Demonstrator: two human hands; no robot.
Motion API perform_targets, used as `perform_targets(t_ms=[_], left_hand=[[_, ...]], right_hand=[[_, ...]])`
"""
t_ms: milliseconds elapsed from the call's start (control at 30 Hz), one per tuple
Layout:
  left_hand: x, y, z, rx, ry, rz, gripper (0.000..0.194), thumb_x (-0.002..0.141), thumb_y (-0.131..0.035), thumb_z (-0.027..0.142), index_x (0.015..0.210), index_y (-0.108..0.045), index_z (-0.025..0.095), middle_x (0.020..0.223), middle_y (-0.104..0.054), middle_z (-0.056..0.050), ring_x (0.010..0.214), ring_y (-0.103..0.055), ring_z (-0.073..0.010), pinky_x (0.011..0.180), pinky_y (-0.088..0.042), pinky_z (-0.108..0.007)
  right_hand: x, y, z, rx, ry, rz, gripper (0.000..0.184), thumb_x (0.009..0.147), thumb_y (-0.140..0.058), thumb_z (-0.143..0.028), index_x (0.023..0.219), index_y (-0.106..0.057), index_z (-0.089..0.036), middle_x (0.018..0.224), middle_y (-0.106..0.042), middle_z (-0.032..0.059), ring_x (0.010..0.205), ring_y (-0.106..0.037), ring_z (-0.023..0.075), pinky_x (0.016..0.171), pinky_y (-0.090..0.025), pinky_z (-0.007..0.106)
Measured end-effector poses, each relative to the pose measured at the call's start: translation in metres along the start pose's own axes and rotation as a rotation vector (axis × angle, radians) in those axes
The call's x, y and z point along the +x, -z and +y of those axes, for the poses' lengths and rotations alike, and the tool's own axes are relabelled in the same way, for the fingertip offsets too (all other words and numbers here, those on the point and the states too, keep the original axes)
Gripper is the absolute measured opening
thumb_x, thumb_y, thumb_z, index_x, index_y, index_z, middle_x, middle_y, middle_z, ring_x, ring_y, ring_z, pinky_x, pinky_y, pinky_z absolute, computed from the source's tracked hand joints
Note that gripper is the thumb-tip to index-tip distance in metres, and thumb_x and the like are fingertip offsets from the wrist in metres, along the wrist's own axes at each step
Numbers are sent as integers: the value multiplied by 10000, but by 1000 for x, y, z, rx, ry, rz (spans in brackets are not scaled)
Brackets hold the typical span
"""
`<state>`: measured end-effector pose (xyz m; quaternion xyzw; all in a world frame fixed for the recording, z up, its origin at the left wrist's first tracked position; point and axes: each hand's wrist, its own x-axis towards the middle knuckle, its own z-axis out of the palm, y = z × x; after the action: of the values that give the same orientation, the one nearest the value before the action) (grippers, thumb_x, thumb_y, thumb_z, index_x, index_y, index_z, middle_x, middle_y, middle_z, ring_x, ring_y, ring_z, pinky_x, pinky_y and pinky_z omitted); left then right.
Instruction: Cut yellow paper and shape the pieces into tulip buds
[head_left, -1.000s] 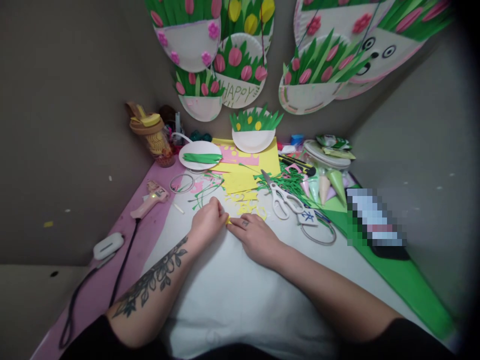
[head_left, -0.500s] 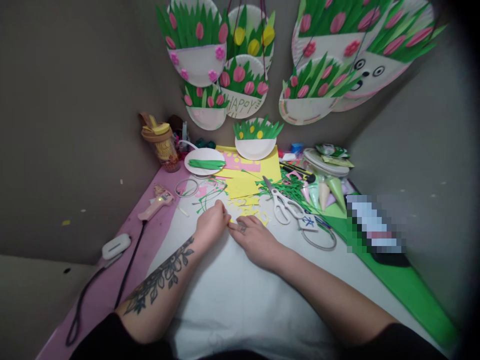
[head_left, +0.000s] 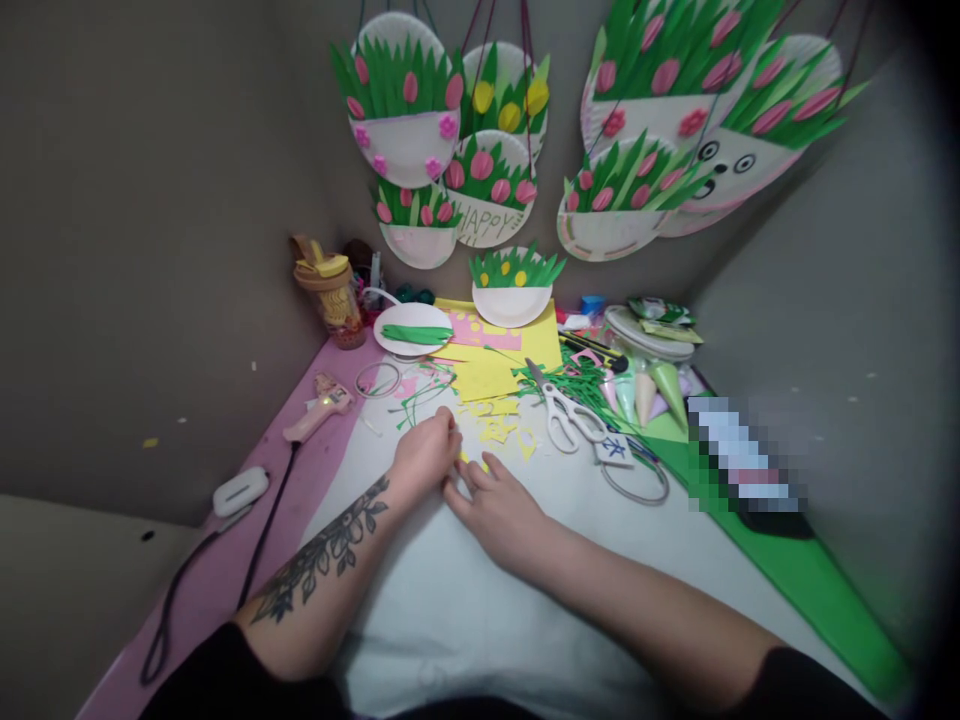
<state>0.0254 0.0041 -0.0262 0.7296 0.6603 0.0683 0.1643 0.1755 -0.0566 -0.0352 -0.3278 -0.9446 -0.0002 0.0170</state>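
Observation:
My left hand (head_left: 426, 452) is closed in a pinch in the middle of the white sheet. A tiny piece of yellow paper (head_left: 463, 459) shows at its fingertips, mostly hidden by the fingers. My right hand (head_left: 496, 502) lies just to the right, its fingers apart and their tips close to the paper. Just beyond the hands are yellow paper scraps (head_left: 495, 412) and a yellow sheet (head_left: 486, 380). White-handled scissors (head_left: 562, 408) lie with blades parted to the right of the scraps.
A pink glue gun (head_left: 321, 408) and a white case (head_left: 241, 491) lie at left, near a lidded cup (head_left: 330, 295). Behind are a paper plate with green strips (head_left: 414, 334) and green cuttings (head_left: 577, 385). At right are piping bags (head_left: 666, 392) and a phone (head_left: 750, 465).
The view has tilted up. My right fingers have spread and drawn back slightly from the left fingertips, while my left hand keeps its pinch.

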Motion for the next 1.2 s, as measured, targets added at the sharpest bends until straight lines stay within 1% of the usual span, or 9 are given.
perform_targets(t_ms=[167,267,433,567,667,767,900,1067,1200], left_hand=[[-1,11,-7,-4,-34,78,223,914,-375,264,956,-587,209,943,-702,-77,858,-644,-216,679,-413,-285],[-1,18,-10,6,-13,109,247,912,-375,241,947,-618,206,973,-704,-86,877,-641,-219,700,-419,-285],[0,32,-25,13,8,166,220,889,-424,234,924,-641,215,955,-707,-66,875,-636,-217,716,-424,-280],[2,54,-54,83,92,345,212,858,-452,200,953,-642,206,992,-688,-71,931,-618,-235,762,-433,-298],[4,65,-74,135,229,413,237,868,-446,234,979,-650,185,1017,-672,-106,947,-610,-260,789,-441,-327],[7,65,-81,151,256,400,278,886,-427,274,997,-668,188,1026,-660,-113,989,-591,-264,829,-440,-334],[17,52,-80,213,223,350,313,892,-418,285,1052,-678,218,1053,-641,-102,991,-577,-273,838,-429,-352],[29,48,-79,255,215,246,304,900,-400,266,989,-683,202,1072,-618,-122,973,-579,-276,833,-416,-363],[24,60,-68,145,226,424,260,900,-396,275,949,-637,191,1053,-607,-122,985,-569,-271,843,-416,-357]], right_hand=[[0,-3,16,109,-126,57,475,848,-432,-51,1302,-493,-176,1287,-593,128,1197,-468,289,1071,-263,555],[-1,-7,27,179,-210,118,557,806,-435,-25,1343,-472,-168,1241,-617,140,1266,-413,300,1065,-272,549],[-6,-14,39,351,-339,465,463,809,-465,-55,1253,-564,-145,1156,-600,176,1118,-514,266,963,-425,449],[-8,-18,43,507,-333,620,338,858,-456,-82,1152,-599,-170,1012,-625,121,996,-556,225,889,-478,400],[-9,-20,43,580,-290,664,236,880,-487,-117,1068,-609,-191,911,-652,80,913,-572,209,830,-487,375],[-10,-19,41,631,-255,657,100,886,-540,-173,911,-632,-204,770,-656,37,774,-573,184,738,-474,336],[-11,-15,39,688,-225,611,174,900,-533,-216,747,-615,-201,655,-619,12,678,-553,161,672,-447,309],[-10,-11,39,721,-197,597,202,900,-514,-207,716,-597,-203,647,-592,11,686,-541,163,682,-445,317],[-9,-8,40,724,-190,619,185,900,-499,-198,745,-600,-202,664,-592,19,703,-545,168,683,-454,322]])
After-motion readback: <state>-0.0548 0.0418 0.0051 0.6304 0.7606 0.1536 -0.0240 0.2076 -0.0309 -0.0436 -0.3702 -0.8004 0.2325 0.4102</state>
